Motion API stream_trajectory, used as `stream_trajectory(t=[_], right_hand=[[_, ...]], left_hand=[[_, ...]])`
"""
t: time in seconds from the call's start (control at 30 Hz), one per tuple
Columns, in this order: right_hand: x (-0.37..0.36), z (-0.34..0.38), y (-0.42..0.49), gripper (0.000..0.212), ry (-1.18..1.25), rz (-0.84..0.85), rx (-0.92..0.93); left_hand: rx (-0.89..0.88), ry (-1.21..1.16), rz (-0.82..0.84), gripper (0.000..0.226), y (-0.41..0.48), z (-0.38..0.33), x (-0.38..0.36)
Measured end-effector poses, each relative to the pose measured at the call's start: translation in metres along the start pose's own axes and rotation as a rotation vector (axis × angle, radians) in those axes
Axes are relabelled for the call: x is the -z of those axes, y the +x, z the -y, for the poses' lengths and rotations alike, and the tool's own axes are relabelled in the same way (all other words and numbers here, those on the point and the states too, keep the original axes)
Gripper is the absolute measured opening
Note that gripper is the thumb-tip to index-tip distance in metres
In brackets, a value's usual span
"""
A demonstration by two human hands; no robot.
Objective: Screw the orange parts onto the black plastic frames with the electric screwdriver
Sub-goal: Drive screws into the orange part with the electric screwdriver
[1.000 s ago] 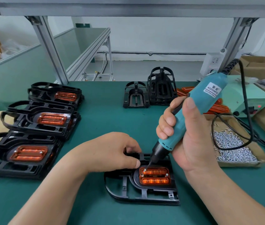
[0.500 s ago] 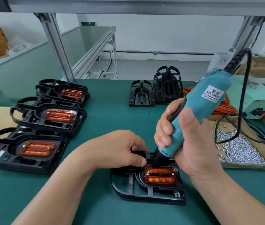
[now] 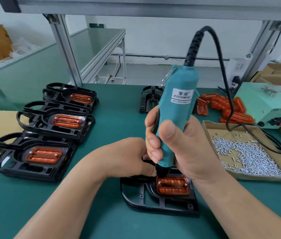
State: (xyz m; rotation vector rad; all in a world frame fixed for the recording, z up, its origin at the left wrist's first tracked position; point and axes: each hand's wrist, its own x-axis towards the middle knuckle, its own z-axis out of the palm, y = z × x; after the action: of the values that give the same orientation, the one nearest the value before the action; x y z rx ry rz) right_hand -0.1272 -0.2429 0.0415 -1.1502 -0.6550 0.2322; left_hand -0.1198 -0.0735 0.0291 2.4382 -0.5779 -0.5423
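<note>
Our right hand curls fingers and thumb around the electric screwdriver, its tip down on the orange part seated in the black frame. Our left hand, fingers curled, grips that frame's far edge.

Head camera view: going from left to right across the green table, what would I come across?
Stacks of finished black frames with orange parts fitted → the left hand → the electric screwdriver → the cardboard tray of screws.
</note>
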Motion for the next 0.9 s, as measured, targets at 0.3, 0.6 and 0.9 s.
stream_trajectory(t=[0.3, 0.6, 0.9], right_hand=[[-0.007, -0.005, 0.009, 0.057, -0.084, 0.055, -0.027], [-0.007, -0.005, 0.008, 0.047, -0.125, 0.041, -0.031], [-0.010, 0.001, 0.008, 0.032, -0.184, 0.128, -0.082]], left_hand=[[-0.023, 0.035, 0.003, 0.034, -0.003, -0.005, -0.001], [-0.005, 0.056, -0.018, 0.037, -0.005, -0.010, 0.000], [-0.028, 0.069, 0.014, 0.054, -0.007, -0.013, 0.003]])
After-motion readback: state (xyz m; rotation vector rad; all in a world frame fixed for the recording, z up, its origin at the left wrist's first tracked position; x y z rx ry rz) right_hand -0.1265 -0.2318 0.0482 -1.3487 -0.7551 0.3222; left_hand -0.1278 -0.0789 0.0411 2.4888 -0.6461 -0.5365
